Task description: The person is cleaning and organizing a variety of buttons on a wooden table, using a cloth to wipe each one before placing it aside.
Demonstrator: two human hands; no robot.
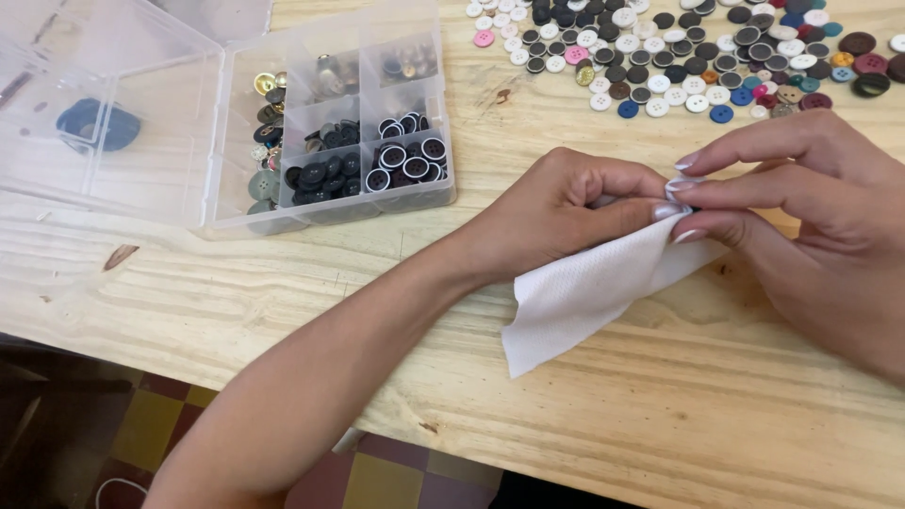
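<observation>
My left hand rests on the wooden table with its fingers curled around the top of a white paper towel. The towel hangs down from that grip and lies across the wood. My right hand meets it from the right, its fingertips pinching the towel's upper edge against my left thumb. Whether a small thing sits inside the fold, I cannot tell.
A clear plastic organiser box with open lid stands at the left, its compartments holding dark, black-and-white and metallic buttons. A spread of several loose coloured buttons lies at the far right. The table's near edge runs over a tiled floor.
</observation>
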